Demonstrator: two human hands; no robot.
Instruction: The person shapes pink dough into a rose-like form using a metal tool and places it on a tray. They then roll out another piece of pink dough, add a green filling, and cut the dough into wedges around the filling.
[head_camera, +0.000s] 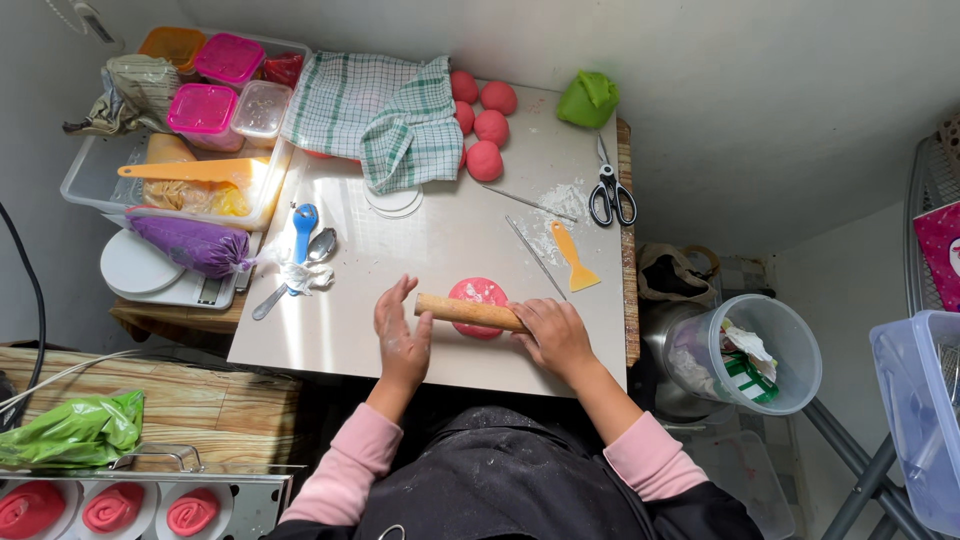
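A wooden rolling pin (466, 312) lies across a flattened disc of pink dough (480, 294) on the metal worktop (330, 340). My left hand (401, 335) presses its left end with fingers stretched out flat. My right hand (553, 338) rests on the pin's right end, fingers curled over it. Several pink dough balls (486, 128) sit at the far side, next to a green checked cloth (382, 112). Flour dusts both hands.
Scissors (611, 194), a yellow scraper (573, 257), thin sticks and a green dough lump (588, 98) lie at right. A purple filled bag (190, 245), spoons, a scale and a tub of lidded boxes (205, 105) stand left. Pink rolled pieces (112, 508) sit in cups lower left.
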